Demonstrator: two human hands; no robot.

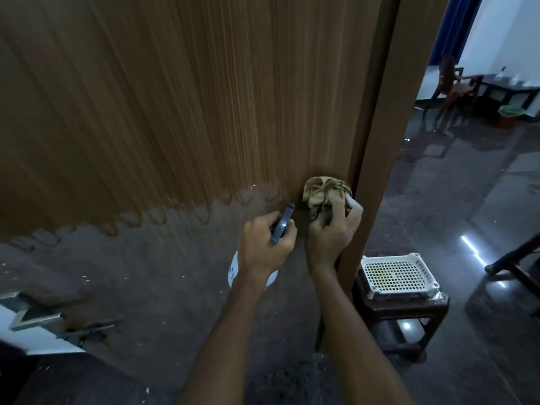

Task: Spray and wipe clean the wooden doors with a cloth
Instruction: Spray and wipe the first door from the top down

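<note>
A brown wooden door (181, 106) with vertical grain fills most of the view; its lower part is darker and stained, with a scalloped edge between the two tones. My right hand (333, 229) grips a crumpled tan cloth (323, 194) and holds it against the door near its right edge. My left hand (263, 244) grips a spray bottle (282, 223) by its blue-grey trigger head, nozzle pointing up toward the door. The bottle's white body shows below my wrist, mostly hidden by the hand.
A white perforated plastic basket (399, 274) sits on a dark wooden stool (409, 314) right of the door. Beyond lie a glossy dark floor, a chair (450, 86) and a low table. A metal door handle (32, 314) is at lower left.
</note>
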